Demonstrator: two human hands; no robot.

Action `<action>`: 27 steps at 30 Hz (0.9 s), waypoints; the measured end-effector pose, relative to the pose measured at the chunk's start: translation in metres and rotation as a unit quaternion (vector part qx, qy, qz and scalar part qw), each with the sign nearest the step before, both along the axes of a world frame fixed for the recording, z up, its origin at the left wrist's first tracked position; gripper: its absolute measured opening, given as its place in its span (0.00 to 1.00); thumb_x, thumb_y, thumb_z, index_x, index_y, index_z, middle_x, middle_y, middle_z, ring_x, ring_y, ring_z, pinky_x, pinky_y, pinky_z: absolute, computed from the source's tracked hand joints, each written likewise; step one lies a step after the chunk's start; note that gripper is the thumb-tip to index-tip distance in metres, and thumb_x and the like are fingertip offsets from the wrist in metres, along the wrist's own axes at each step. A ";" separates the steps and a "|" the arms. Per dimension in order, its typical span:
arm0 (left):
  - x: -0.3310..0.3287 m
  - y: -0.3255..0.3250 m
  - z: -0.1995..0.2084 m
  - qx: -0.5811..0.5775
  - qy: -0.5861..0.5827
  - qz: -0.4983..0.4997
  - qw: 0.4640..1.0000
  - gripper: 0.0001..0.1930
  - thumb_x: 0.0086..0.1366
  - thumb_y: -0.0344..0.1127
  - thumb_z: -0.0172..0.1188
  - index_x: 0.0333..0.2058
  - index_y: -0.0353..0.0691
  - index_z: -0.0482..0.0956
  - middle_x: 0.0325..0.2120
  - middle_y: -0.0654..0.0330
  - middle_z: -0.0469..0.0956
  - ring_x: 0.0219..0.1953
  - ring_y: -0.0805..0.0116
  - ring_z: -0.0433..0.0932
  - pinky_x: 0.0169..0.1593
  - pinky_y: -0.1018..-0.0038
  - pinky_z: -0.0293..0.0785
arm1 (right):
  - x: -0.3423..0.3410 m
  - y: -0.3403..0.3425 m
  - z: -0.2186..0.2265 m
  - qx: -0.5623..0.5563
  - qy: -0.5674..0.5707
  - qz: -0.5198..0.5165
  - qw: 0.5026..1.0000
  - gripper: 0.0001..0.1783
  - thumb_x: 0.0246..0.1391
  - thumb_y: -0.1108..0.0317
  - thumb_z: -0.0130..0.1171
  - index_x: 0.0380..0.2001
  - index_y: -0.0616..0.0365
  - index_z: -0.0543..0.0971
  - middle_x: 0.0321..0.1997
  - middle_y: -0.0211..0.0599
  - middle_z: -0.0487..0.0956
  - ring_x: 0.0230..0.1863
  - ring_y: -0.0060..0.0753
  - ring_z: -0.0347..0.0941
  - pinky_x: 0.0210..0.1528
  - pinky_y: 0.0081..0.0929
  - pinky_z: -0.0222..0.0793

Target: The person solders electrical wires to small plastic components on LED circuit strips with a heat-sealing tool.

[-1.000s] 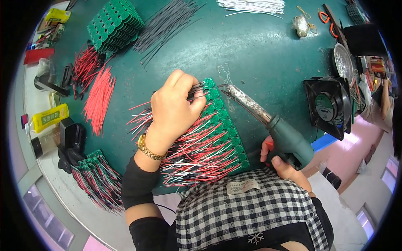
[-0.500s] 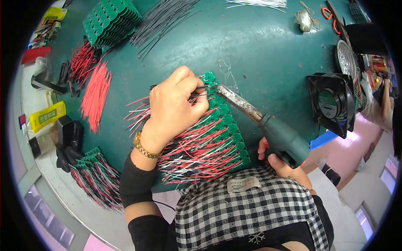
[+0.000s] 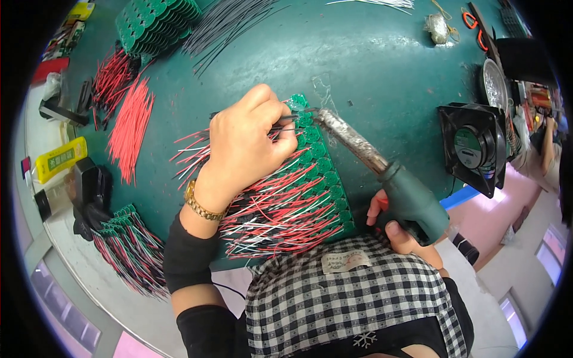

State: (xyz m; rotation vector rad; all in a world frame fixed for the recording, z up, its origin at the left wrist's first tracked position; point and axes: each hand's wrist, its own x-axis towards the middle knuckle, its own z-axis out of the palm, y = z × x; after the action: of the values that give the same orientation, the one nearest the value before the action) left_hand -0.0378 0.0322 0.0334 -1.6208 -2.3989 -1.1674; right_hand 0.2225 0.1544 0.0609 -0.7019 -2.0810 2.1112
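Note:
My left hand pinches several black wires over the far end of a green circuit board panel. Red, white and black wires fan out leftward from the panel's rows. In my right hand is a large soldering iron with a dark green handle, its fingers closed round the grip. The iron's worn, silvery tip points left, close to the far pads and the black wire ends; whether it touches them I cannot tell.
Stacked green boards, grey-black wires and red wires lie far left. Wired boards sit at the near left. To the right stand a black fan, a round metal dish and orange-handled scissors.
The iron's tip has pulled slightly right and up from the board. My left hand stays pinched on the black wires, and the whole view has shifted a little.

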 end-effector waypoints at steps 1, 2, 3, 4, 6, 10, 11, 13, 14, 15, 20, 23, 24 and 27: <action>0.000 0.000 0.001 -0.001 -0.002 -0.001 1.000 0.04 0.44 0.28 0.62 0.20 0.41 0.75 0.22 0.64 0.71 0.19 0.64 0.74 0.21 0.69 0.69 | 0.000 -0.002 0.003 -0.030 -0.027 -0.028 0.999 0.38 0.47 0.39 0.63 0.48 0.61 0.68 0.33 0.39 0.73 0.31 0.29 0.72 0.34 0.27 0.70; 0.000 0.000 0.001 -0.002 -0.004 -0.003 1.000 0.04 0.44 0.28 0.62 0.20 0.41 0.75 0.22 0.64 0.71 0.19 0.63 0.74 0.22 0.69 0.70 | 0.002 -0.003 0.003 -0.029 -0.027 -0.028 0.999 0.38 0.47 0.39 0.63 0.48 0.61 0.68 0.33 0.39 0.73 0.31 0.29 0.72 0.34 0.27 0.70; 0.000 0.000 0.001 -0.001 -0.004 -0.002 1.000 0.04 0.44 0.28 0.62 0.20 0.41 0.75 0.22 0.64 0.71 0.19 0.63 0.74 0.22 0.69 0.70 | 0.003 -0.005 0.002 -0.033 -0.028 -0.047 0.998 0.39 0.47 0.38 0.62 0.49 0.61 0.68 0.32 0.39 0.74 0.30 0.30 0.72 0.34 0.28 0.69; 0.001 0.000 0.001 -0.001 -0.003 -0.002 1.000 0.04 0.45 0.28 0.62 0.20 0.41 0.75 0.22 0.64 0.72 0.20 0.63 0.74 0.22 0.69 0.70 | 0.004 -0.006 0.001 -0.039 -0.027 -0.066 0.997 0.41 0.47 0.37 0.61 0.50 0.61 0.67 0.31 0.40 0.74 0.30 0.30 0.72 0.34 0.28 0.69; 0.001 0.000 0.000 -0.002 -0.001 -0.002 1.000 0.04 0.45 0.28 0.62 0.21 0.42 0.75 0.22 0.64 0.72 0.20 0.63 0.75 0.22 0.69 0.70 | 0.007 -0.002 -0.002 -0.044 -0.004 -0.044 0.998 0.35 0.51 0.44 0.60 0.51 0.60 0.68 0.35 0.37 0.73 0.32 0.27 0.72 0.36 0.26 0.69; 0.002 -0.001 -0.001 0.002 -0.004 -0.002 1.000 0.04 0.45 0.27 0.63 0.22 0.40 0.76 0.23 0.64 0.72 0.19 0.66 0.73 0.22 0.72 0.69 | 0.007 -0.002 -0.002 -0.033 0.021 -0.017 0.999 0.29 0.55 0.52 0.59 0.52 0.60 0.68 0.38 0.34 0.73 0.33 0.24 0.71 0.38 0.25 0.70; 0.003 0.000 -0.001 0.003 -0.007 0.005 1.000 0.04 0.46 0.29 0.63 0.21 0.42 0.75 0.23 0.64 0.72 0.20 0.62 0.75 0.23 0.68 0.71 | 0.006 -0.002 -0.001 -0.032 0.022 -0.019 0.999 0.29 0.55 0.52 0.59 0.52 0.60 0.68 0.38 0.34 0.73 0.33 0.24 0.71 0.38 0.25 0.70; 0.004 -0.001 0.001 -0.004 -0.011 0.008 1.000 0.04 0.46 0.29 0.63 0.21 0.42 0.76 0.23 0.64 0.72 0.21 0.62 0.75 0.24 0.68 0.71 | 0.007 -0.004 0.003 -0.017 0.022 -0.031 0.999 0.27 0.55 0.53 0.59 0.51 0.60 0.69 0.38 0.34 0.73 0.34 0.23 0.71 0.38 0.24 0.69; 0.004 -0.001 0.002 -0.011 -0.016 0.011 1.000 0.04 0.47 0.29 0.63 0.22 0.42 0.76 0.24 0.63 0.72 0.22 0.62 0.75 0.24 0.68 0.71 | 0.008 -0.005 0.004 -0.016 0.021 -0.034 0.999 0.27 0.55 0.53 0.59 0.51 0.60 0.69 0.38 0.34 0.73 0.34 0.23 0.71 0.38 0.24 0.69; 0.005 -0.003 0.001 -0.011 -0.018 0.008 1.000 0.04 0.47 0.29 0.63 0.22 0.42 0.76 0.24 0.63 0.72 0.22 0.62 0.75 0.24 0.68 0.71 | 0.008 -0.005 0.004 -0.002 0.026 -0.036 0.999 0.26 0.55 0.54 0.59 0.50 0.60 0.69 0.37 0.34 0.73 0.33 0.23 0.71 0.37 0.24 0.69; -0.003 -0.013 0.011 -0.039 0.058 -0.044 0.997 0.07 0.51 0.25 0.61 0.31 0.39 0.76 0.29 0.60 0.74 0.23 0.62 0.75 0.27 0.69 0.72 | 0.017 -0.005 0.003 0.021 -0.016 -0.076 0.997 0.38 0.50 0.42 0.61 0.54 0.60 0.67 0.33 0.41 0.74 0.31 0.30 0.72 0.35 0.28 0.68; -0.005 -0.020 0.020 0.019 0.180 -0.043 0.983 0.10 0.51 0.25 0.58 0.34 0.39 0.78 0.26 0.60 0.72 0.23 0.61 0.74 0.27 0.67 0.71 | 0.024 -0.002 0.007 0.031 -0.001 -0.077 0.997 0.37 0.51 0.42 0.60 0.54 0.59 0.66 0.33 0.41 0.74 0.31 0.30 0.72 0.36 0.29 0.68; 0.002 -0.023 0.033 0.002 0.195 -0.042 0.980 0.12 0.50 0.26 0.58 0.37 0.39 0.79 0.24 0.60 0.71 0.22 0.63 0.73 0.26 0.69 0.70 | 0.027 0.000 0.007 0.046 -0.005 -0.068 0.997 0.37 0.52 0.43 0.59 0.55 0.59 0.66 0.33 0.41 0.74 0.31 0.30 0.72 0.36 0.29 0.69; 0.020 -0.028 0.037 -0.024 0.162 -0.072 0.984 0.17 0.51 0.26 0.58 0.42 0.38 0.78 0.20 0.61 0.71 0.20 0.65 0.73 0.23 0.72 0.69 | 0.026 0.004 0.004 0.077 0.017 -0.048 0.996 0.24 0.52 0.53 0.59 0.46 0.59 0.72 0.32 0.36 0.76 0.29 0.27 0.74 0.34 0.26 0.71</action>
State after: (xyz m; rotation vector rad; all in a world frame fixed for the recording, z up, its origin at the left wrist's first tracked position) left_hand -0.0179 0.0045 0.0701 -1.8580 -2.1515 -0.7888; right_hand 0.2488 0.1584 0.0645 -0.7250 -2.1190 1.8771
